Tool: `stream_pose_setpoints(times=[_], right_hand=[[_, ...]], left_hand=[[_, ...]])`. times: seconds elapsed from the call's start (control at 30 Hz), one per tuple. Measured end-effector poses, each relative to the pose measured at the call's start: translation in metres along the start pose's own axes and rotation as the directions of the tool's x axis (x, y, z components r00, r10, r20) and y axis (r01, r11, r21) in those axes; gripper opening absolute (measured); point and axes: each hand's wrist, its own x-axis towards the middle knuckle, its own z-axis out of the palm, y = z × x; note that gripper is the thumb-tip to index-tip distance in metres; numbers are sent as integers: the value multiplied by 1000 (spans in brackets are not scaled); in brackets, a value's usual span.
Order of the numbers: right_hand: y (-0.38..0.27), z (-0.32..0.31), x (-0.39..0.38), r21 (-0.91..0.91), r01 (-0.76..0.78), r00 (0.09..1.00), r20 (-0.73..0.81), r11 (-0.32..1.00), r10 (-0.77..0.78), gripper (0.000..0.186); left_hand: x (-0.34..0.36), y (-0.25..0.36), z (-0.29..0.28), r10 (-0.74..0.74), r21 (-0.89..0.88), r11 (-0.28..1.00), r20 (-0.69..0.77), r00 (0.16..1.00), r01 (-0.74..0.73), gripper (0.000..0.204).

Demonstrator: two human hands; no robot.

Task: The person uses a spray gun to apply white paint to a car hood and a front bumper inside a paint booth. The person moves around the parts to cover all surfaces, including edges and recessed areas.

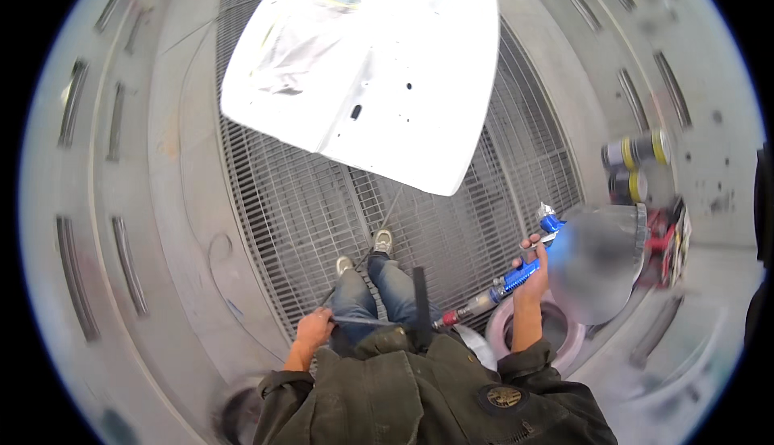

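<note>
Held up at the right, a blue spray gun (520, 276) sits in my right hand (532, 280), whose fingers wrap its grip and trigger. A large grey cup (597, 264), smeared in its middle, adjoins the gun's upper part. A red coupling (450, 318) and a clear fitting hang below the grip. Low at the left, my left hand (314, 328) is closed on a thin grey hose (367, 321) that runs across my body toward the coupling. Ahead of both hands, and apart from them, is a white car body panel (395, 66) with small dark holes.
Metal floor grating (274, 195) lies under my feet and the panel. Several cans (637, 151) and a red frame (665, 247) stand by the right wall. A pinkish tyre-like ring (574, 336) lies below the gun. A thin cable (184, 122) trails along the left.
</note>
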Motion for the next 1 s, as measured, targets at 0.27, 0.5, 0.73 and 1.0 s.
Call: stream_pose_setpoints(times=[0.27, 0.5, 0.73, 1.0], right_hand=[[73, -40, -46, 115, 82, 995, -74, 990, -74, 25], [257, -103, 6, 247, 188, 980, 21, 951, -199, 39], [463, -190, 78, 267, 190, 960, 150, 945, -236, 78], [564, -232, 103, 292, 51, 917, 365, 955, -160, 86]], left_hand=[[129, -28, -18, 242, 369, 864, 291, 926, -342, 19], [308, -40, 64, 276, 462, 804, 270, 923, -375, 19], [483, -39, 190, 421, 450, 560, 568, 707, -695, 27], [513, 28, 233, 568, -47, 809, 314, 760, -586, 17]])
